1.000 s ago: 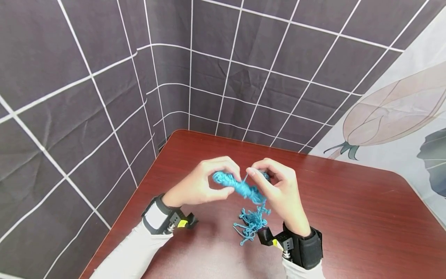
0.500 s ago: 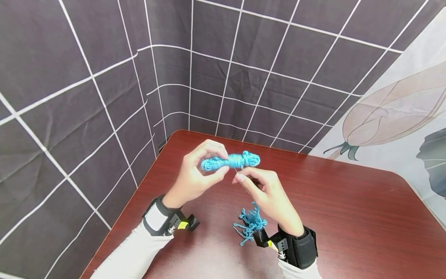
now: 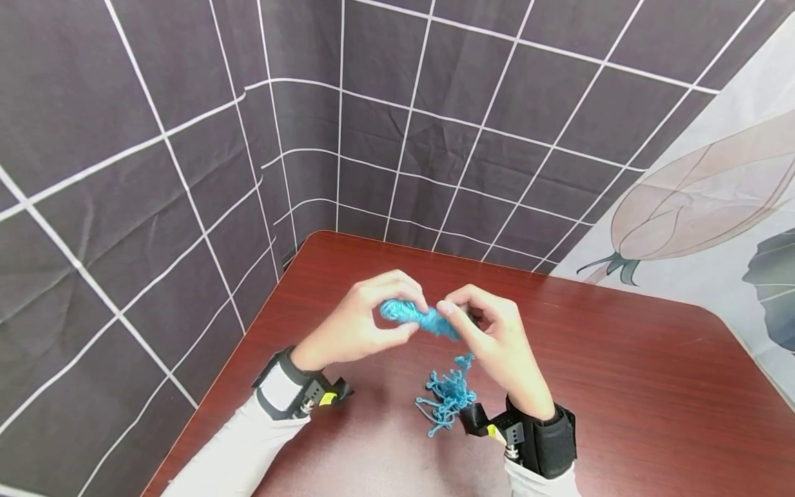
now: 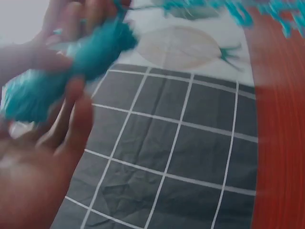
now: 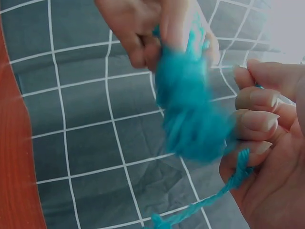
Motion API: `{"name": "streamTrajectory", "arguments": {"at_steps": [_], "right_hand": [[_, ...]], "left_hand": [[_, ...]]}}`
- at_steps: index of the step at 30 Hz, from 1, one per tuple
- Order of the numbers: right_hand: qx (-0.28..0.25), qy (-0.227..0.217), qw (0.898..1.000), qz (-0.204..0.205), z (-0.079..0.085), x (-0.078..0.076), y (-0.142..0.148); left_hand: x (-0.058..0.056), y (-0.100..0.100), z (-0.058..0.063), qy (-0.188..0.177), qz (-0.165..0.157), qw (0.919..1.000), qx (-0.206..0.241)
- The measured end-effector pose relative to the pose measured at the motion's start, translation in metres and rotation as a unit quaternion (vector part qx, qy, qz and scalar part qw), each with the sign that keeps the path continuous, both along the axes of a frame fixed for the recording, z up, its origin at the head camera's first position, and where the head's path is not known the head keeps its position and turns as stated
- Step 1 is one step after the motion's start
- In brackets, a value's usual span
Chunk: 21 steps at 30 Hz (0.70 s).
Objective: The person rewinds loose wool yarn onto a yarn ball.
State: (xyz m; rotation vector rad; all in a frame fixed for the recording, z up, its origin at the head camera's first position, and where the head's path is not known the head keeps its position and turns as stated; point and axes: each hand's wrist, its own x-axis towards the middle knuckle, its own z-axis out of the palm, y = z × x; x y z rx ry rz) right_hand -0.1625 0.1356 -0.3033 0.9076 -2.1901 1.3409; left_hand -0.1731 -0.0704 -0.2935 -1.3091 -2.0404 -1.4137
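Observation:
Above the table, my left hand (image 3: 357, 324) grips a bundle of turquoise yarn (image 3: 402, 312) round its middle, between thumb and fingers. Strands are wound about the bundle's waist, and both ends bulge in loops. My right hand (image 3: 503, 345) is curled close to the bundle's right end, thumb and index finger pinching the working strand. In the right wrist view a length of yarn (image 5: 209, 200) trails from under the curled right fingers. The bundle is blurred there. A loose, kinked heap of the same yarn (image 3: 452, 395) lies on the table below the right hand.
The reddish-brown wooden table (image 3: 627, 386) reaches back to a dark cloth (image 3: 435, 145) with a white grid. To the right hangs a pale cloth with a flower print (image 3: 695, 200). Black wrist cameras are strapped to both wrists, the right one beside the yarn heap.
The right hand has circled the bundle, passing below it on the near side and back up to its right end. The left hand has dipped and tilted the bundle again, moving slightly right.

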Motion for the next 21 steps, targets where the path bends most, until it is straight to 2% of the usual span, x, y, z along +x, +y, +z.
{"name": "streamTrajectory", "arguments": {"at_steps": [4, 6, 7, 10, 15, 18, 21], "right_hand": [[0.000, 0.011, 1.000, -0.004, 0.000, -0.001, 0.003], [0.001, 0.009, 1.000, 0.002, -0.001, -0.001, 0.002], [0.001, 0.005, 1.000, 0.009, -0.001, -0.001, 0.002], [0.005, -0.006, 1.000, 0.021, -0.002, -0.002, -0.001], [0.029, 0.005, 1.000, 0.002, -0.005, -0.003, -0.006], [0.039, 0.001, 0.999, 0.012, -0.005, -0.001, -0.010], [0.048, -0.014, 0.998, 0.028, -0.004, 0.002, -0.014]], "left_hand": [[0.002, -0.002, 0.003, -0.025, -0.122, 0.9922, -0.007], [0.003, -0.002, 0.004, -0.032, -0.154, 0.9876, 0.009], [0.003, -0.003, 0.005, -0.033, -0.159, 0.9865, 0.023], [0.004, -0.003, 0.006, -0.038, -0.138, 0.9862, 0.083], [0.001, -0.003, 0.005, -0.069, -0.060, 0.9796, 0.179], [0.000, -0.003, 0.003, -0.078, -0.015, 0.9766, 0.200], [0.001, -0.003, 0.002, -0.061, 0.027, 0.9809, 0.182]]}}
